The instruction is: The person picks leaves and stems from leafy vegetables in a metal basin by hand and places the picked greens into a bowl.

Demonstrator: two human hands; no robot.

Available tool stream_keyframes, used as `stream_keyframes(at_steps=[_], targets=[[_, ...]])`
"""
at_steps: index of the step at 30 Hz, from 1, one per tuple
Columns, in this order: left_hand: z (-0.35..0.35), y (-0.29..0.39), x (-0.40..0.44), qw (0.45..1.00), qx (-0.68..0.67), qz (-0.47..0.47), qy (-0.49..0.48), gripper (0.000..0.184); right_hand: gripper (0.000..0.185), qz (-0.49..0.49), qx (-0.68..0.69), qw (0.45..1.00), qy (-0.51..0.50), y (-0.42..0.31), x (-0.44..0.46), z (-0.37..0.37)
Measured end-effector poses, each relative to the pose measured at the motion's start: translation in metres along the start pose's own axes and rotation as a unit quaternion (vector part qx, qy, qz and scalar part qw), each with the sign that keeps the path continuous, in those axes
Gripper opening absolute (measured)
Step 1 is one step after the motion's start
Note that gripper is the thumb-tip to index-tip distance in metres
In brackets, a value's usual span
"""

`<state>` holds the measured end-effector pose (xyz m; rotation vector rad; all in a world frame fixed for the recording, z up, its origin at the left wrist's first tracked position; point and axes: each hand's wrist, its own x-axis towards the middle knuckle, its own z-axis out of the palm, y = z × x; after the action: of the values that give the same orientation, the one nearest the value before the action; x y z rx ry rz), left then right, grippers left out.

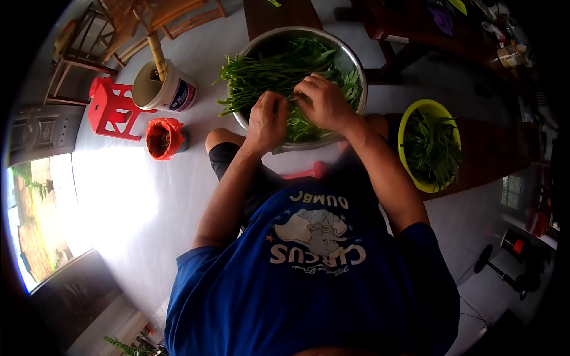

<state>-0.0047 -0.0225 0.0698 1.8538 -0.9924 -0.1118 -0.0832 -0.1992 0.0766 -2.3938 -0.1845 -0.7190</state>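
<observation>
A large metal basin in front of me holds a heap of long-stemmed leafy greens, with stems poking over its left rim. My left hand is closed above the near part of the heap, its fingertips pinched together. Close beside it, my right hand is closed too, thumb against fingers. A thin green stem seems to run between the two pinches; most of it is hidden by the fingers. To my right, a yellow-green plastic basin contains more loose green leaves.
On the left stand a white bucket with a thick stick in it, a red plastic stool and a small bin lined with a red bag. Wooden chairs are at the back left. A dark wooden bench extends to the right.
</observation>
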Motion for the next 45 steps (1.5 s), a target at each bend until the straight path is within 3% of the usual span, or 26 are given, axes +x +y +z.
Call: stream_keyframes(at_steps=[9,10,12,14,16,20,28,34,38,41,45], targets=[[0.008,-0.006,-0.004,1.000,-0.014,-0.003,-0.013,0.009,0.007,0.037,0.053,0.997,0.038,0.003,-0.003,0.006],[0.009,-0.005,-0.004,1.000,-0.022,-0.011,-0.017,0.011,0.007,0.096,0.113,0.987,0.055,0.006,-0.005,0.008],[0.004,0.000,-0.004,0.991,-0.076,-0.107,-0.031,0.015,0.006,0.210,0.230,0.946,0.085,0.010,-0.005,0.005],[-0.001,-0.005,-0.005,0.972,-0.153,-0.173,-0.040,0.019,0.010,0.243,0.283,0.920,0.120,0.010,-0.003,-0.010],[-0.006,-0.017,-0.007,0.944,-0.248,-0.213,-0.040,0.022,0.015,0.231,0.258,0.924,0.159,0.022,-0.002,-0.027],[-0.018,-0.022,-0.010,0.890,-0.372,-0.262,-0.018,0.017,0.020,0.240,0.357,0.887,0.167,0.021,-0.008,-0.060],[-0.021,-0.028,-0.013,0.871,-0.413,-0.268,0.002,0.016,0.017,0.161,0.144,0.948,0.233,0.031,-0.024,-0.065],[-0.023,-0.030,-0.012,0.860,-0.431,-0.272,0.020,0.016,0.017,0.162,0.055,0.956,0.240,0.024,-0.029,-0.069],[-0.024,-0.035,-0.014,0.847,-0.455,-0.275,0.024,0.017,0.021,0.207,0.088,0.934,0.276,0.036,-0.049,-0.077],[-0.021,-0.038,-0.012,0.832,-0.484,-0.269,0.024,0.015,0.022,0.286,0.205,0.895,0.276,0.053,-0.077,-0.097],[-0.009,-0.035,-0.006,0.819,-0.507,-0.268,0.020,0.014,0.026,0.360,0.164,0.867,0.302,0.064,-0.120,-0.145]])
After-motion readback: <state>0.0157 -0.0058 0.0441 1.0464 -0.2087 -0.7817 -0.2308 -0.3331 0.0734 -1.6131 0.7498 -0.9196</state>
